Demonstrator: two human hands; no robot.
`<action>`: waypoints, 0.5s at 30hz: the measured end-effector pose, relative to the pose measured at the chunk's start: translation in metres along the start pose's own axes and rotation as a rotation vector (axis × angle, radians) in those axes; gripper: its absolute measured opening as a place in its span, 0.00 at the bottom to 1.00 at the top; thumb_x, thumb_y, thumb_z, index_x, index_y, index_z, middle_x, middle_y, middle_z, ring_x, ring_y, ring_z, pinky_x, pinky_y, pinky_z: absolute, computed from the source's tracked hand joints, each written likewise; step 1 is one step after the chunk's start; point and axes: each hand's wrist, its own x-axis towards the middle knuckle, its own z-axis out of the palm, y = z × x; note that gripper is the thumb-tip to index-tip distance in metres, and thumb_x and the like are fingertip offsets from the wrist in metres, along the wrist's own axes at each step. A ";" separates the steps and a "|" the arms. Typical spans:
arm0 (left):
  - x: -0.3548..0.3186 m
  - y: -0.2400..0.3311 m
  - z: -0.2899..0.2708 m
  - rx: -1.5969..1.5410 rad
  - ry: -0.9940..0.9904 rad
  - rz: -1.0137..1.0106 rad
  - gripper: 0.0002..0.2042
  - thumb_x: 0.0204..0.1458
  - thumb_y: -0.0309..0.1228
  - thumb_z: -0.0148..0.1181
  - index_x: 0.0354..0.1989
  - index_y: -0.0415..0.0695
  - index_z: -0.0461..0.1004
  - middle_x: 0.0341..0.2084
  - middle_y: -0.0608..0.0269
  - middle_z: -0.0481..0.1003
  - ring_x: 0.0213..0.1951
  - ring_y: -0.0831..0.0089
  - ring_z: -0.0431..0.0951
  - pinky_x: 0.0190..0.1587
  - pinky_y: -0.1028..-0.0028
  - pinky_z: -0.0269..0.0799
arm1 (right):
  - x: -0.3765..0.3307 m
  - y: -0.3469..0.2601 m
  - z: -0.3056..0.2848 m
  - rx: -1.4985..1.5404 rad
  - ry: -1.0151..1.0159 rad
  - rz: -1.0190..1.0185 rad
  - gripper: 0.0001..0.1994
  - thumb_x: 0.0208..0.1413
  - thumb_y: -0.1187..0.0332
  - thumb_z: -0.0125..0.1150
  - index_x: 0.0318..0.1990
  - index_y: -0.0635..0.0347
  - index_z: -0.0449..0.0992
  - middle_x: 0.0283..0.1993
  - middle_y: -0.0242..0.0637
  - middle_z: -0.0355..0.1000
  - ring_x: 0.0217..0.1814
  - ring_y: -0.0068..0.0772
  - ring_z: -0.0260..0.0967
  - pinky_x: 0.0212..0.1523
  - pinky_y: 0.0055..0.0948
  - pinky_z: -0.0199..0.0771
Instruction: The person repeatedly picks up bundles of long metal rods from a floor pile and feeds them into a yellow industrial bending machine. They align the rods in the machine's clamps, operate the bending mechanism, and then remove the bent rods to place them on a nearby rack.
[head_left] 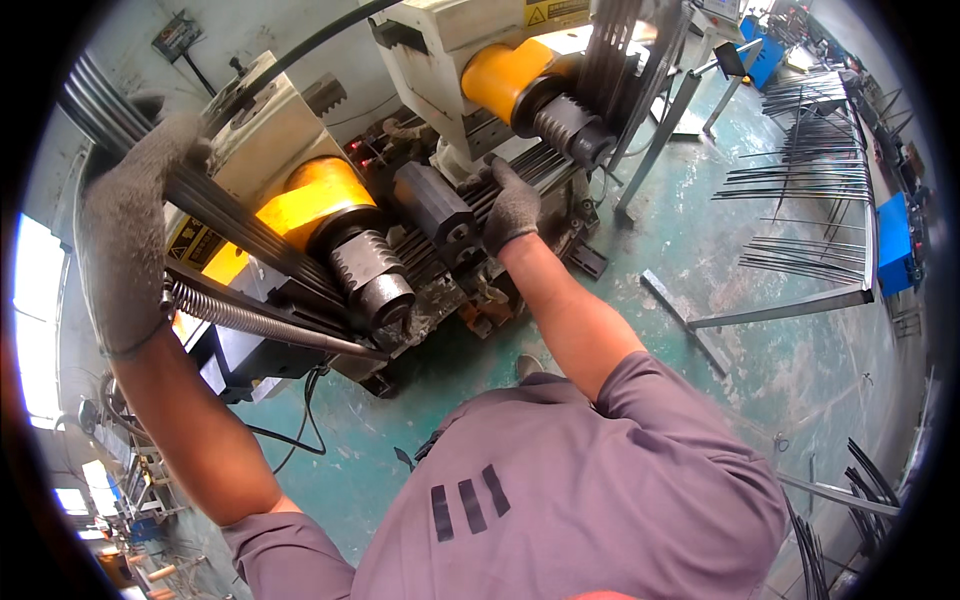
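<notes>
My left hand (150,215), in a grey knitted glove, is raised at the left with its fingers wrapped around a bundle of long dark metal rods (250,235). The bundle slants down toward a toothed metal cylinder (370,268) on a yellow-collared machine head (320,195). My right hand (513,208), also gloved, reaches to the middle of the machine, beside a dark faceted block (435,205). Its fingers are bent over more metal rods (545,168) lying there; the fingertips are partly hidden.
A second yellow machine head (505,85) with a toothed cylinder stands at the upper right. A coil spring (250,322) slants below the left rods. On the right, a metal rack (780,308) carries many thin rods, and a loose steel bar (685,322) lies on the green floor (400,440).
</notes>
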 end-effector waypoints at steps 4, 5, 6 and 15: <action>0.001 0.012 0.010 -0.167 0.036 -0.092 0.21 0.50 0.40 0.67 0.49 0.41 0.76 0.34 0.56 0.81 0.40 0.67 0.82 0.51 0.67 0.73 | 0.015 0.007 -0.011 0.073 0.022 -0.028 0.10 0.60 0.68 0.56 0.46 0.62 0.72 0.29 0.37 0.68 0.27 0.38 0.70 0.29 0.38 0.77; 0.001 0.012 0.010 -0.153 0.040 -0.089 0.21 0.50 0.40 0.67 0.49 0.42 0.76 0.33 0.56 0.81 0.40 0.67 0.82 0.52 0.67 0.72 | 0.014 0.007 -0.009 0.053 0.018 -0.041 0.10 0.60 0.69 0.56 0.46 0.62 0.72 0.29 0.37 0.68 0.27 0.38 0.70 0.29 0.37 0.78; 0.000 0.011 0.010 -0.140 0.043 -0.086 0.21 0.50 0.40 0.67 0.49 0.42 0.76 0.33 0.56 0.81 0.40 0.66 0.82 0.52 0.66 0.72 | 0.012 0.007 -0.007 0.033 0.014 -0.054 0.10 0.60 0.69 0.57 0.46 0.63 0.72 0.29 0.38 0.68 0.27 0.37 0.70 0.29 0.37 0.78; -0.001 0.011 0.013 -0.155 0.087 -0.112 0.22 0.47 0.41 0.69 0.49 0.44 0.76 0.33 0.55 0.81 0.40 0.65 0.82 0.53 0.65 0.71 | -0.007 -0.003 0.004 0.070 0.006 0.013 0.11 0.59 0.69 0.57 0.47 0.64 0.72 0.30 0.37 0.67 0.27 0.37 0.70 0.30 0.38 0.78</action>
